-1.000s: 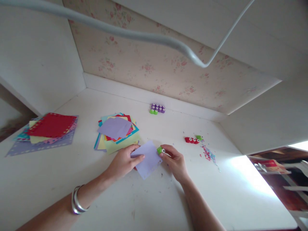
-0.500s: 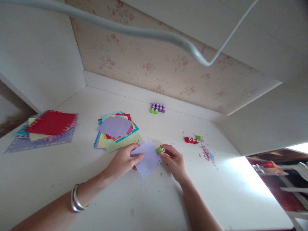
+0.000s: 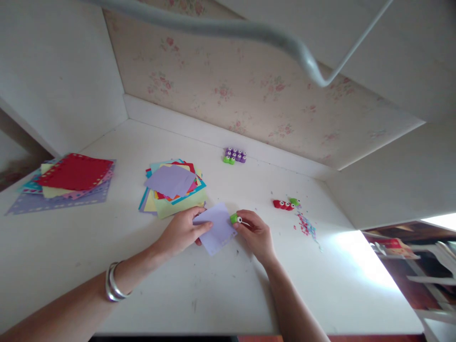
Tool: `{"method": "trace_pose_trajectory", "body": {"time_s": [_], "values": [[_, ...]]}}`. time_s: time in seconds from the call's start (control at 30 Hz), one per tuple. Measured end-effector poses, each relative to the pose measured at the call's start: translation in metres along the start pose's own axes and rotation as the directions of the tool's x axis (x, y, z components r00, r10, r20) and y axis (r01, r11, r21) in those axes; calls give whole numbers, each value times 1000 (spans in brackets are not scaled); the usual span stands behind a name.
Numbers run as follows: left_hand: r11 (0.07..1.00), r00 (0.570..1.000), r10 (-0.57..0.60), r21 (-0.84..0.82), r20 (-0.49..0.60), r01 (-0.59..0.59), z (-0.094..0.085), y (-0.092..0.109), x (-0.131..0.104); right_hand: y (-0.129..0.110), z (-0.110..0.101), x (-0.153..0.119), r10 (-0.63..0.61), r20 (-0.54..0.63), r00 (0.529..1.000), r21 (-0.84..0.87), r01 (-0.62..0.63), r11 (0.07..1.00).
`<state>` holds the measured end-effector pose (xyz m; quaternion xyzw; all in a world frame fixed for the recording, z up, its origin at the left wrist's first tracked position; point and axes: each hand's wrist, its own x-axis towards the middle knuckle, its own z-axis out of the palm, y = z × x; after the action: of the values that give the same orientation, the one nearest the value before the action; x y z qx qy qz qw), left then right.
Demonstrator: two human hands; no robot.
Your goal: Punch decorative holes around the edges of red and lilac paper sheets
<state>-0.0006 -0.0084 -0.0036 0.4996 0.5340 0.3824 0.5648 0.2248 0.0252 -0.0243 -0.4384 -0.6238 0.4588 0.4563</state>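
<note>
My left hand (image 3: pixel 185 230) pinches the left side of a pale purple sheet of paper (image 3: pixel 217 228), thumb on top and fingers beneath. Between the thumb and fingers of my right hand (image 3: pixel 257 236) is a small green craft punch (image 3: pixel 234 218) with a white and dark round top. The punch sits at the paper's right edge. Small holes show along the lower right edge of the sheet. Whether the punch is pressed down cannot be seen.
Mixed coloured paper (image 3: pixel 171 183) lies stacked behind my left hand. Farther left is a pile of hole-edged sheets (image 3: pixel 76 172). Purple and green punches (image 3: pixel 235 154) stand by the wall. Red punches (image 3: pixel 283 204) and paper bits (image 3: pixel 306 225) lie right. A white rail (image 3: pixel 249 29) crosses above.
The camera view has tilted down slightly, so the desk's front edge now shows. Both hands keep their hold, and the green punch sits slightly farther up along the paper's right edge.
</note>
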Motion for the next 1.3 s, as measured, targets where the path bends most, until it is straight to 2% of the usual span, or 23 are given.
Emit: {"method": "trace_pose_trajectory", "body": {"time_s": [0.2, 0.27, 0.33, 0.4, 0.47, 0.63, 0.7, 0.77, 0.83, 0.93, 1.2, 1.3], "values": [[1000, 1000, 17, 21, 10, -17, -1, -3, 0, 1, 1, -1, -44, 32, 999, -148, 48, 988], [995, 999, 41, 92, -3, -40, -1, -6, 1, 0, 1, -1, -68, 42, 997, -221, 76, 972], [962, 990, 131, 249, -53, -114, 0, -11, 3, -1, 0, -1, -90, 52, 995, -292, 101, 951], [866, 954, 287, 447, -82, -222, 1, -15, 5, -1, -1, 0, -92, 63, 994, -351, 109, 930], [741, 903, 425, 596, -58, -310, 2, -18, 7, -2, -3, 1, -75, 95, 993, -393, 106, 913], [457, 787, 616, 800, 30, -389, 9, -11, 1, -11, -9, 6, -31, 220, 975, -436, 127, 891], [372, 756, 650, 836, 76, -403, 13, -8, -7, -18, -12, 10, -18, 243, 970, -444, 128, 887], [351, 767, 627, 829, 138, -436, 19, -8, -13, -24, -16, 15, 21, 286, 958, -450, 115, 886], [373, 798, 573, 808, 187, -457, 25, -12, -18, -28, -19, 19, 83, 353, 932, -455, 93, 886], [391, 828, 519, 802, 213, -451, 30, -20, -18, -29, -22, 24, 163, 416, 895, -455, 49, 889], [407, 830, 517, 792, 211, -455, 26, -23, -13, -27, -24, 28, 297, 445, 845, -450, -76, 890], [408, 823, 526, 785, 214, -466, 26, -24, -13, -28, -24, 28, 310, 451, 837, -458, -81, 885]]}}
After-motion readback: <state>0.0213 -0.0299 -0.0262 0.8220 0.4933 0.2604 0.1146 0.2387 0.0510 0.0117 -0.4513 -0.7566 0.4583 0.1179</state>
